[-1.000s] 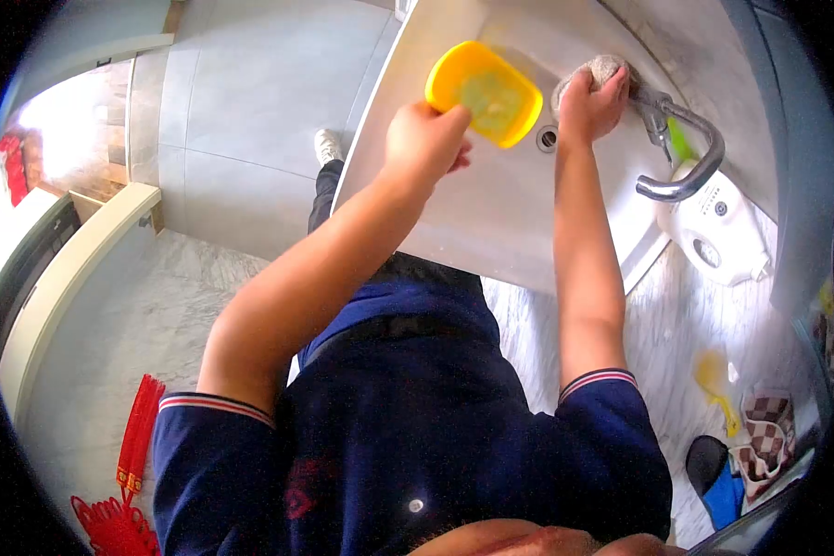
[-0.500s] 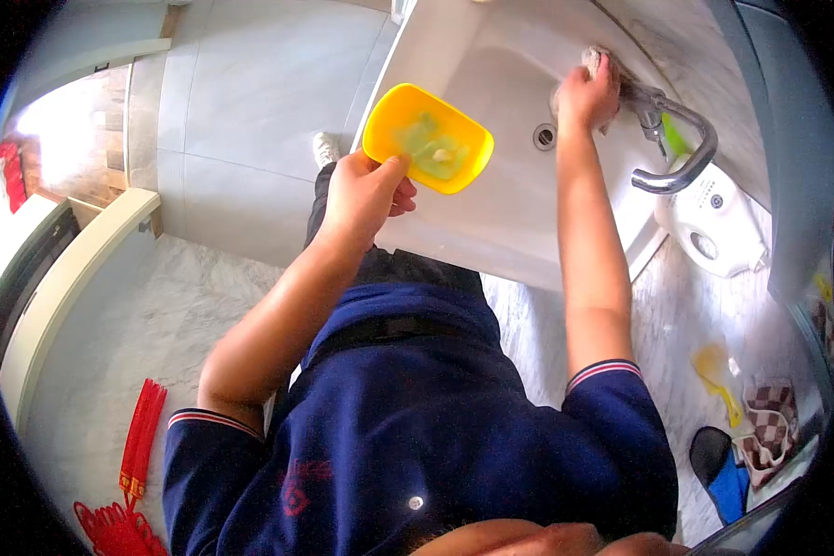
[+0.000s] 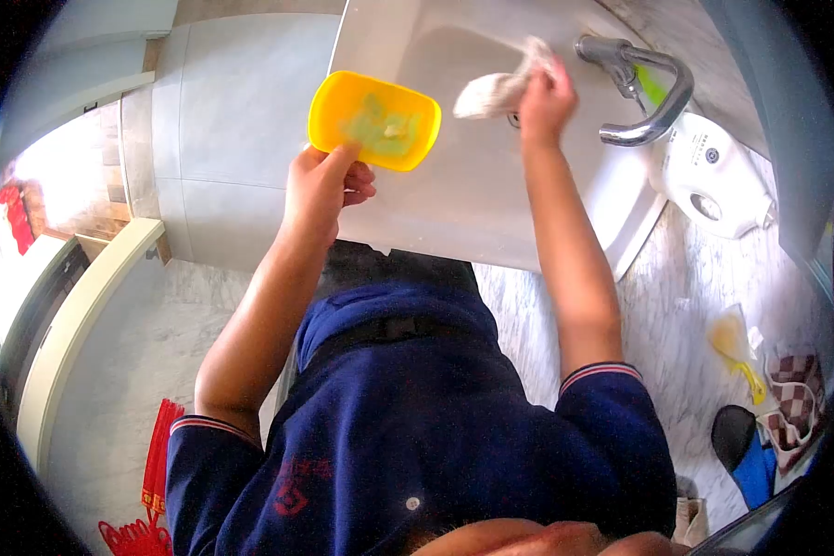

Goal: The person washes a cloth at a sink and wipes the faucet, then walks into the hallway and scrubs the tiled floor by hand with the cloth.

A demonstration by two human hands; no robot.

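My left hand (image 3: 322, 185) grips the near edge of a shallow yellow dish (image 3: 329, 107), thumb on the rim. Inside the dish are pale green patches and a small whitish lump; I cannot tell what they are. The dish is held in the air over the left side of the white sink (image 3: 435, 208). A whitish cloth (image 3: 493, 95) hangs from the closed fingers of my right hand (image 3: 547, 107), above the basin. The cloth hides most of the drain (image 3: 514, 120).
A chrome faucet (image 3: 644, 134) curves over the sink's right side. Beside it stands a white jug (image 3: 713, 171). Further right lie a yellow-handled scoop-like tool (image 3: 734, 343), a checked cloth (image 3: 795, 398) and a blue-and-black item (image 3: 746, 459). Red tassels (image 3: 157, 463) are at lower left.
My right hand has brought the cloth away from the faucet base, leftward over the drain. The view has shifted; the left hand still holds the dish.
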